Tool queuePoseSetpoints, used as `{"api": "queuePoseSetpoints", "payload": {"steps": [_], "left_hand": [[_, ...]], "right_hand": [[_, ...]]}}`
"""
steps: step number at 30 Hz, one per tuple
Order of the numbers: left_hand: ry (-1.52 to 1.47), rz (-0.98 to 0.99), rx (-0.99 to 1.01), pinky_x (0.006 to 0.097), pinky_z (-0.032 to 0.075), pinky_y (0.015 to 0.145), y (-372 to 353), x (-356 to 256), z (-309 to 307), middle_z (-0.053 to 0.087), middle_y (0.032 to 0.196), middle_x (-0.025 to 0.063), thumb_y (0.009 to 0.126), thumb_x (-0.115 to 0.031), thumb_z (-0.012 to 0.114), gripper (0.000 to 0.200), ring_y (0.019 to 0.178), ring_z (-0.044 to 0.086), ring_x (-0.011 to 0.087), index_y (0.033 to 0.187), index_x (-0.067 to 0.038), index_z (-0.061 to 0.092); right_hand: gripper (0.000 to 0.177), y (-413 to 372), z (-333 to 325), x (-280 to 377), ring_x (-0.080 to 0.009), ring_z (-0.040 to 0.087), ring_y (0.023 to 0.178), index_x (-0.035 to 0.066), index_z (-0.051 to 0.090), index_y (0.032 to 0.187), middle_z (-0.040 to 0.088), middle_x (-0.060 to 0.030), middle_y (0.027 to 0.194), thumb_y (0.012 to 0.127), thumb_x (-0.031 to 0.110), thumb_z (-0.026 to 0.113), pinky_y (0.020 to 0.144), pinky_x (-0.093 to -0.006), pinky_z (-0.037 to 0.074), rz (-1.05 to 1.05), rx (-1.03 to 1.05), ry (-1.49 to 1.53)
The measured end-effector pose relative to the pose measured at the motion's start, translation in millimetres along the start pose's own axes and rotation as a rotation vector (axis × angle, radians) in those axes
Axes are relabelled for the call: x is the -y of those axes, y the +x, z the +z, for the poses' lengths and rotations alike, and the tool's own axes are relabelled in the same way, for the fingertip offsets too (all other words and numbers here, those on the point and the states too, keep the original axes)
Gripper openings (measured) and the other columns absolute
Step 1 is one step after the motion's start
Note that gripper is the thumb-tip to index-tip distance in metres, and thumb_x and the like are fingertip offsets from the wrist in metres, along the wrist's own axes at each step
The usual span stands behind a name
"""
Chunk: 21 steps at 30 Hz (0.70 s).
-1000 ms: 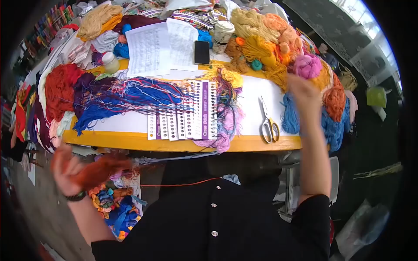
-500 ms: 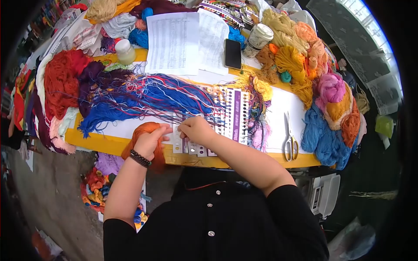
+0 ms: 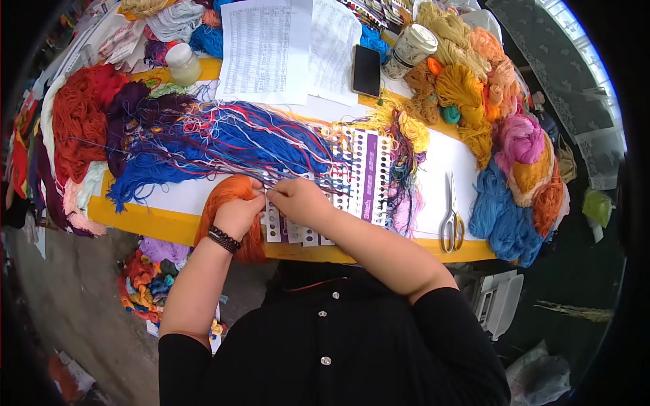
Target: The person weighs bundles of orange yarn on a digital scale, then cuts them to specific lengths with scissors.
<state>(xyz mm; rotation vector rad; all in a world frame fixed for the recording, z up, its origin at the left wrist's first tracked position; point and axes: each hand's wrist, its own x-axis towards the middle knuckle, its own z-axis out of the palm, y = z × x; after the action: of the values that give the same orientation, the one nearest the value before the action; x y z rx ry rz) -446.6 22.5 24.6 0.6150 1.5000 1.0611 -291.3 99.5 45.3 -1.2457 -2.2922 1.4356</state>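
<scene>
My left hand [image 3: 238,215] is closed on a hank of orange thread [image 3: 252,242] at the table's front edge, with the strands looped around the hand. Its fingertips nearly meet those of my right hand [image 3: 298,200], which are pinched together. Whatever lies in that pinch is too small to make out. Beneath my right hand are overlapping white-and-purple thread cards [image 3: 367,172] with rows of punched holes. Long blue, red and white threads [image 3: 271,143] run leftward from the holes. More dark and multicoloured strands [image 3: 399,162] hang off the cards' right side.
Scissors [image 3: 451,220] lie right of the cards. Printed sheets [image 3: 264,54], a phone [image 3: 365,71], a patterned cup [image 3: 409,51] and a white-lidded jar [image 3: 183,65] stand or lie farther back. Red hanks [image 3: 84,128] and blue hanks [image 3: 511,220] flank the table [image 3: 149,222].
My left hand has turned inward, its spread fingers now closed and near my right fingertips. My right hand has shifted slightly left. The view has tilted a little.
</scene>
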Motion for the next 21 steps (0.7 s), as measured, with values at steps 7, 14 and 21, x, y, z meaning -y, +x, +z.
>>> {"api": "queuePoseSetpoints", "payload": {"steps": [7,14,21], "left_hand": [[-0.391,0.071,0.132,0.0246,0.048,0.067,-18,-30,-11,0.066,0.089,0.0075,0.084,-0.005,0.063,0.022,0.075,0.061,0.0129,0.103,0.0,0.054],[0.216,0.374,0.169,0.0208,0.046,0.064,-15,-12,7,0.064,0.089,0.0021,0.083,-0.001,0.061,0.039,0.073,0.057,0.0084,0.121,-0.005,0.055],[-0.316,0.332,-0.154,0.0222,0.043,0.064,-44,-71,-72,0.059,0.075,0.0048,0.083,-0.015,0.063,0.034,0.066,0.054,0.0126,0.112,0.001,0.057]], "right_hand": [[0.023,-9,-7,-4,-0.0183,0.064,0.07,0.003,0.053,0.105,0.067,-0.0108,0.078,0.088,0.017,0.058,0.067,-0.0307,0.049,0.118,0.032,0.396],[0.017,-5,-8,-17,-0.0089,0.048,0.065,0.006,0.051,0.105,0.061,-0.0045,0.078,0.089,0.009,0.054,0.063,-0.0213,0.04,0.16,0.114,0.949],[0.024,-7,0,-14,-0.0256,0.065,0.088,0.004,0.049,0.107,0.069,-0.0096,0.09,0.09,0.02,0.055,0.077,-0.0361,0.049,0.01,0.114,0.266]]}}
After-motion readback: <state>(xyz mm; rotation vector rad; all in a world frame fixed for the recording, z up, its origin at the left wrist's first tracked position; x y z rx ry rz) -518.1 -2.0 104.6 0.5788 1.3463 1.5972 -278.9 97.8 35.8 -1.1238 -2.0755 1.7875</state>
